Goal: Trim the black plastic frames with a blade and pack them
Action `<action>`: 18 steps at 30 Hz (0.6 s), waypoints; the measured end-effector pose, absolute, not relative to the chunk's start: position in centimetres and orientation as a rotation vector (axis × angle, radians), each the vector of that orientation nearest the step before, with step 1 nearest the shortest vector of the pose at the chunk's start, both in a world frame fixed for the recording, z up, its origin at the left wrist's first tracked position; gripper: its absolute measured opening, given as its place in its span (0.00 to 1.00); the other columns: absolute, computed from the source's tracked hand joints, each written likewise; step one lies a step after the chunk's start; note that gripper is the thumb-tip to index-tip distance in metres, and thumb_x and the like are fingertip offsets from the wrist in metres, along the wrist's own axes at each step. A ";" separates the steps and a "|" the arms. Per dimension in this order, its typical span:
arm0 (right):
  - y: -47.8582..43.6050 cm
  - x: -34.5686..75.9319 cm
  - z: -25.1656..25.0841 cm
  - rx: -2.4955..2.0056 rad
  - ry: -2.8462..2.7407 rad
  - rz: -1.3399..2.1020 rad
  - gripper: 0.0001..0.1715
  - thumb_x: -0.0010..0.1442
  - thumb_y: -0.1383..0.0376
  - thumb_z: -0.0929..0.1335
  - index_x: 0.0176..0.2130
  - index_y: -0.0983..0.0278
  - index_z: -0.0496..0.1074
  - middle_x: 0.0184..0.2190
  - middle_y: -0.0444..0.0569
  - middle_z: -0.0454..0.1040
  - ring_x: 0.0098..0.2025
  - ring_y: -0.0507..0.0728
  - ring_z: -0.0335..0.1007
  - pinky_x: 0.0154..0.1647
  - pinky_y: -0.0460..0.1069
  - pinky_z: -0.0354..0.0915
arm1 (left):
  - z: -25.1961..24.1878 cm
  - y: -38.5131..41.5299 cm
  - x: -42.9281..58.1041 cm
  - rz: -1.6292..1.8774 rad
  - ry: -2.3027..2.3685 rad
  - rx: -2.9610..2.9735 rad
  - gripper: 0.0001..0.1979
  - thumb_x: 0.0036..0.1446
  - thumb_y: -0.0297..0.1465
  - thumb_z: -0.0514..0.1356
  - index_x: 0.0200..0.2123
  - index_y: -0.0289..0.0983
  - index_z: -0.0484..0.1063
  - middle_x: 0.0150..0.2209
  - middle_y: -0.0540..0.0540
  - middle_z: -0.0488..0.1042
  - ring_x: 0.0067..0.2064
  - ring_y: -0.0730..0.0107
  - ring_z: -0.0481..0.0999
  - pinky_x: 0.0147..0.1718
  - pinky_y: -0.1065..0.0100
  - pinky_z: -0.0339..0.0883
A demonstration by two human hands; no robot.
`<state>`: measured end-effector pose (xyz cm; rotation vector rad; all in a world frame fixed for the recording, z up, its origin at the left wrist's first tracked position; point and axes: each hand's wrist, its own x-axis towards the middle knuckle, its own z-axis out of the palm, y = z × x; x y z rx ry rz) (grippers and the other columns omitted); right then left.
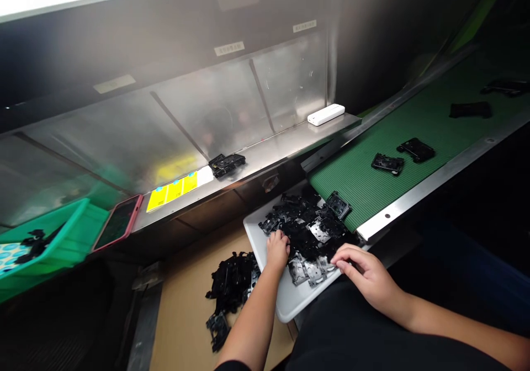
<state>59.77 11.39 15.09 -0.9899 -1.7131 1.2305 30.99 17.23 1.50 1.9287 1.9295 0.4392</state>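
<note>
A white tray (285,310) holds a heap of black moulded parts (302,222), some with silvery metal plates (314,271) facing up. Over its left side, my left hand (278,250) is closed, fingers curled down among the black parts; what they grip is hidden. My right hand (366,274) is at the tray's near right edge. Its thumb and forefinger come together beside a silvery plate, and I cannot make out what is between the tips. One black part (338,205) lies tilted where the heap meets the belt.
A green conveyor belt (364,191) with several black parts runs off to the right behind a metal rail (397,211). More parts (232,277) lie on cardboard (182,305) at left. The metal shelf (273,153) carries a power bank (326,115), yellow labels (171,191), phone (118,223) and green bin (78,238).
</note>
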 end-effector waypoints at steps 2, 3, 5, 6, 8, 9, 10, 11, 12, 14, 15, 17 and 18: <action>11.5 60.0 15.1 -1.005 -1.703 1.217 0.11 0.70 0.62 0.65 0.39 0.61 0.77 0.36 0.49 0.75 0.37 0.56 0.71 0.41 0.50 0.68 | 2.6 16.6 30.7 0.536 1.857 1.888 0.15 0.62 0.38 0.62 0.50 0.37 0.73 0.58 0.41 0.71 0.60 0.53 0.69 0.60 0.43 0.62; 11.5 60.1 15.1 -1.009 -1.700 1.212 0.11 0.70 0.61 0.65 0.39 0.61 0.77 0.36 0.49 0.75 0.36 0.56 0.71 0.41 0.50 0.68 | 3.3 16.2 30.6 0.598 1.815 1.855 0.13 0.61 0.37 0.63 0.47 0.36 0.74 0.58 0.41 0.71 0.62 0.52 0.66 0.62 0.42 0.58; 11.6 60.2 15.0 -1.012 -1.697 1.212 0.12 0.70 0.61 0.65 0.39 0.61 0.77 0.35 0.49 0.75 0.36 0.56 0.72 0.40 0.50 0.69 | 4.8 15.2 30.3 0.742 1.735 1.752 0.08 0.57 0.34 0.66 0.39 0.37 0.75 0.58 0.41 0.71 0.67 0.50 0.59 0.67 0.41 0.48; 11.7 60.2 14.9 -1.013 -1.696 1.216 0.12 0.70 0.61 0.65 0.39 0.61 0.77 0.35 0.49 0.75 0.36 0.56 0.72 0.40 0.50 0.69 | 5.6 14.7 30.2 0.819 1.698 1.681 0.06 0.55 0.33 0.66 0.35 0.38 0.74 0.57 0.41 0.71 0.69 0.49 0.55 0.68 0.42 0.43; 11.8 60.0 14.8 -1.011 -1.693 1.230 0.12 0.70 0.60 0.65 0.39 0.61 0.77 0.36 0.50 0.76 0.37 0.57 0.72 0.41 0.50 0.69 | 7.3 13.4 30.2 0.972 1.621 1.498 0.07 0.53 0.33 0.67 0.29 0.40 0.72 0.57 0.41 0.71 0.71 0.49 0.52 0.70 0.45 0.39; 11.9 59.9 14.7 -1.006 -1.691 1.243 0.12 0.70 0.60 0.65 0.39 0.61 0.77 0.36 0.50 0.76 0.38 0.57 0.73 0.41 0.51 0.69 | 8.2 12.7 30.2 1.041 1.576 1.386 0.08 0.53 0.34 0.66 0.28 0.40 0.70 0.57 0.40 0.72 0.70 0.48 0.55 0.69 0.46 0.42; 12.0 59.8 14.7 -0.999 -1.688 1.254 0.13 0.70 0.60 0.65 0.39 0.61 0.77 0.37 0.50 0.76 0.38 0.57 0.73 0.42 0.51 0.70 | 9.0 11.9 30.4 1.101 1.524 1.261 0.10 0.54 0.37 0.65 0.27 0.40 0.68 0.57 0.39 0.72 0.68 0.47 0.61 0.67 0.47 0.48; 12.1 59.6 14.6 -0.986 -1.688 1.264 0.13 0.70 0.60 0.65 0.39 0.61 0.77 0.37 0.50 0.76 0.39 0.57 0.73 0.42 0.51 0.70 | 9.7 11.1 30.8 1.152 1.467 1.126 0.12 0.55 0.39 0.64 0.27 0.39 0.67 0.57 0.39 0.73 0.64 0.48 0.67 0.64 0.48 0.55; 12.2 59.3 14.6 -0.973 -1.689 1.271 0.13 0.70 0.60 0.65 0.39 0.61 0.77 0.37 0.50 0.76 0.39 0.58 0.73 0.42 0.51 0.70 | 10.3 10.3 31.2 1.191 1.407 0.987 0.14 0.56 0.42 0.63 0.28 0.39 0.66 0.57 0.39 0.74 0.59 0.49 0.72 0.60 0.49 0.62; 12.3 58.8 14.7 -0.941 -1.697 1.278 0.13 0.70 0.59 0.65 0.40 0.61 0.77 0.38 0.51 0.77 0.40 0.58 0.73 0.43 0.52 0.70 | 11.2 8.7 32.5 1.241 1.290 0.716 0.15 0.56 0.44 0.63 0.31 0.39 0.67 0.57 0.39 0.75 0.52 0.53 0.78 0.50 0.54 0.70; 12.3 58.6 14.8 -0.924 -1.699 1.279 0.12 0.70 0.59 0.65 0.40 0.61 0.77 0.38 0.51 0.77 0.40 0.58 0.73 0.43 0.52 0.70 | 11.5 8.0 33.3 1.255 1.238 0.595 0.14 0.56 0.43 0.64 0.33 0.39 0.68 0.56 0.39 0.76 0.49 0.55 0.79 0.47 0.56 0.72; 12.3 58.0 15.0 -0.887 -1.701 1.292 0.12 0.70 0.60 0.66 0.40 0.61 0.77 0.38 0.51 0.76 0.40 0.58 0.73 0.44 0.52 0.70 | 11.8 6.8 35.0 1.261 1.153 0.387 0.13 0.55 0.41 0.65 0.36 0.38 0.70 0.54 0.39 0.78 0.45 0.59 0.80 0.42 0.61 0.73; 12.3 57.7 15.2 -0.865 -1.703 1.304 0.11 0.70 0.60 0.66 0.40 0.61 0.77 0.38 0.51 0.76 0.40 0.58 0.73 0.44 0.51 0.70 | 11.9 6.4 35.9 1.260 1.121 0.298 0.12 0.54 0.39 0.66 0.37 0.38 0.71 0.51 0.40 0.79 0.44 0.61 0.80 0.40 0.63 0.73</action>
